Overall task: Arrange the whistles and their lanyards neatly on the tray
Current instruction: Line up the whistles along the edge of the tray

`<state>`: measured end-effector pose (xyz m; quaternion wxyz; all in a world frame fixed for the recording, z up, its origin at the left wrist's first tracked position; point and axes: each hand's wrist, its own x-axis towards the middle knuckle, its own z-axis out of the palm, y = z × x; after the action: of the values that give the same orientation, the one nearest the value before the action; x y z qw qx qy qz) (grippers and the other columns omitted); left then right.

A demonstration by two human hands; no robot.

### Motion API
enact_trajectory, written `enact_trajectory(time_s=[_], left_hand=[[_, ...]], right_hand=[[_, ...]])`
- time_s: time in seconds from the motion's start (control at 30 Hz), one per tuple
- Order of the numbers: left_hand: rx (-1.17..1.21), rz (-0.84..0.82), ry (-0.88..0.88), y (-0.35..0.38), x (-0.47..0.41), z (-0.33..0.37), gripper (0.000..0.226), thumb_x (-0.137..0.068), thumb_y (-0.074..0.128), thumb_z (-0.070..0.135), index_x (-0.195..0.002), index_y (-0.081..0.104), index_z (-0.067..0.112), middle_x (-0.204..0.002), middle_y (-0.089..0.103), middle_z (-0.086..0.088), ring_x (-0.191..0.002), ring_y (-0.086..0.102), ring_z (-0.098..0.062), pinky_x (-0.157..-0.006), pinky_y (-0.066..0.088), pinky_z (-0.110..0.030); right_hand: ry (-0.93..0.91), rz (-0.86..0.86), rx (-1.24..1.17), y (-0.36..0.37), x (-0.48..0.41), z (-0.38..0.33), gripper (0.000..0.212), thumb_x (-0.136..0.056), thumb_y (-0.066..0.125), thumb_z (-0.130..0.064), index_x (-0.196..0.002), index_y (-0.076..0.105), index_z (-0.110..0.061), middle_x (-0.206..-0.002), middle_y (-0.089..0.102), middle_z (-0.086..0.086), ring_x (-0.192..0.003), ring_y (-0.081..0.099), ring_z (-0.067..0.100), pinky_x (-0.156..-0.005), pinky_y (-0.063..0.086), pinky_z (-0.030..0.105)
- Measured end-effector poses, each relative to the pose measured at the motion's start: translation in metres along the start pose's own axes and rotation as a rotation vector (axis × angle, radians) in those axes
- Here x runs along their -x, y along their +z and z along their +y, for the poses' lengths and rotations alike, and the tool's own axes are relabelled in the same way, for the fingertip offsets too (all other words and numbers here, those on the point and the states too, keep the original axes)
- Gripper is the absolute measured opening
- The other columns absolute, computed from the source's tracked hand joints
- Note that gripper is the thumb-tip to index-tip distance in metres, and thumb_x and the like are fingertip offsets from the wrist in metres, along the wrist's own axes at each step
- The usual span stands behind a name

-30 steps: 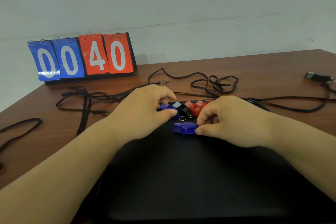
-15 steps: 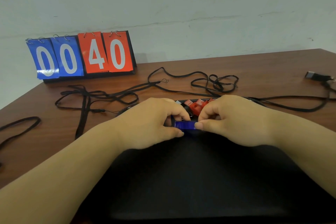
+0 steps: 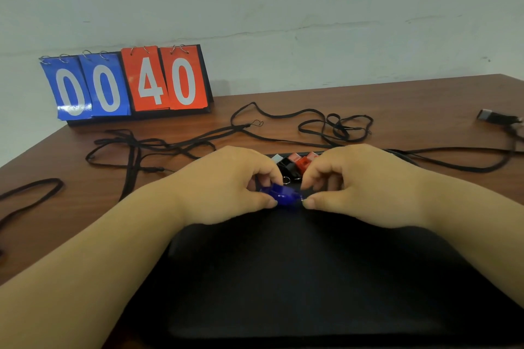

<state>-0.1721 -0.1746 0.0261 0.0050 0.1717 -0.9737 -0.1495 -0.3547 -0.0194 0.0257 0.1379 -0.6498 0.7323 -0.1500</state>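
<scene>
A blue whistle is held just above the far part of the black tray. My left hand pinches its left end between thumb and fingers. My right hand pinches its right end, where a small metal ring shows. Behind the hands, at the tray's far edge, lie a black whistle and red whistles, partly hidden by my fingers. Several black lanyards lie loose and tangled on the wooden table beyond the tray.
A flip scoreboard reading 00 40 stands at the back left against the wall. More black cord is bunched on the left, and a loop lies at the left edge. A dark clip lies at the far right.
My left hand came over from the whistle row to the blue whistle that my right hand held. Both hands now pinch it, and it has turned slightly.
</scene>
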Motion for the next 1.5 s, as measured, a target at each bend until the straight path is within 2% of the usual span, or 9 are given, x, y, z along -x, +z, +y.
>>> enact_trajectory(time_s=[0.13,0.3,0.4,0.6,0.87,1.03,1.27,1.37,1.5], left_hand=[[-0.015,-0.03,-0.038,-0.008,0.003,-0.006,0.025,-0.091,0.073,0.041,-0.115,0.066,0.044,-0.102,0.061,0.021,-0.089,0.058,0.005,-0.071,0.042,-0.013],[-0.013,-0.001,-0.107,-0.018,0.006,-0.017,0.02,-0.089,0.075,0.041,-0.108,0.069,0.042,-0.098,0.064,0.021,-0.088,0.059,0.01,-0.066,0.042,-0.011],[-0.039,0.02,-0.162,-0.021,0.004,-0.024,0.015,-0.089,0.075,0.04,-0.103,0.069,0.041,-0.094,0.063,0.02,-0.083,0.061,0.001,-0.066,0.04,-0.013],[-0.106,0.146,-0.236,-0.018,-0.002,-0.038,0.023,-0.089,0.077,0.039,-0.11,0.068,0.042,-0.097,0.061,0.021,-0.086,0.057,0.001,-0.069,0.041,-0.016],[-0.122,0.198,-0.255,-0.01,-0.01,-0.043,0.023,-0.089,0.076,0.041,-0.11,0.067,0.041,-0.1,0.058,0.019,-0.084,0.053,0.003,-0.069,0.04,-0.016],[-0.117,0.223,-0.257,-0.008,-0.01,-0.039,0.036,-0.089,0.076,0.043,-0.122,0.066,0.036,-0.106,0.059,0.016,-0.086,0.054,0.001,-0.079,0.045,-0.02],[-0.103,0.24,-0.292,-0.011,-0.004,-0.029,0.048,-0.088,0.076,0.042,-0.133,0.059,0.035,-0.122,0.062,0.01,-0.106,0.059,-0.007,-0.095,0.053,-0.03],[-0.129,0.233,-0.301,-0.014,0.006,-0.016,0.052,-0.089,0.074,0.043,-0.138,0.056,0.035,-0.134,0.058,0.007,-0.115,0.059,-0.011,-0.1,0.052,-0.034],[-0.139,0.241,-0.3,-0.013,0.03,0.006,0.052,-0.091,0.071,0.046,-0.138,0.054,0.035,-0.138,0.055,0.007,-0.119,0.055,-0.013,-0.102,0.047,-0.033]], right_hand=[[-0.044,0.085,0.064,0.0,0.001,0.001,0.03,-0.086,0.068,-0.056,-0.114,0.065,-0.047,-0.113,0.057,-0.026,-0.104,0.054,-0.004,-0.09,0.042,0.016],[-0.058,0.174,0.118,-0.003,0.0,0.002,0.044,-0.084,0.068,-0.061,-0.126,0.061,-0.046,-0.128,0.053,-0.025,-0.121,0.049,0.002,-0.106,0.043,0.03],[-0.07,0.197,0.124,-0.004,0.0,0.003,0.046,-0.085,0.068,-0.06,-0.127,0.061,-0.044,-0.124,0.055,-0.024,-0.119,0.05,0.003,-0.107,0.044,0.033],[-0.041,0.172,0.156,-0.003,-0.001,0.004,0.053,-0.086,0.066,-0.06,-0.136,0.054,-0.045,-0.141,0.05,-0.021,-0.131,0.043,0.004,-0.106,0.033,0.025],[-0.031,0.171,0.158,-0.002,-0.004,0.005,0.059,-0.085,0.067,-0.062,-0.139,0.052,-0.044,-0.142,0.05,-0.02,-0.13,0.045,0.006,-0.107,0.037,0.028],[-0.036,0.171,0.164,-0.002,-0.004,0.004,0.058,-0.086,0.067,-0.061,-0.139,0.053,-0.042,-0.142,0.051,-0.019,-0.131,0.046,0.006,-0.111,0.04,0.032],[-0.038,0.173,0.158,0.0,-0.006,0.007,0.055,-0.085,0.068,-0.06,-0.136,0.054,-0.043,-0.134,0.053,-0.019,-0.124,0.047,0.008,-0.11,0.043,0.035],[-0.028,0.16,0.196,-0.001,-0.008,0.003,0.055,-0.086,0.066,-0.062,-0.135,0.054,-0.041,-0.133,0.055,-0.016,-0.124,0.048,0.012,-0.11,0.042,0.037],[-0.044,0.147,0.242,-0.007,-0.004,-0.012,0.055,-0.084,0.064,-0.063,-0.133,0.057,-0.037,-0.126,0.058,-0.015,-0.115,0.052,0.01,-0.105,0.046,0.038]])
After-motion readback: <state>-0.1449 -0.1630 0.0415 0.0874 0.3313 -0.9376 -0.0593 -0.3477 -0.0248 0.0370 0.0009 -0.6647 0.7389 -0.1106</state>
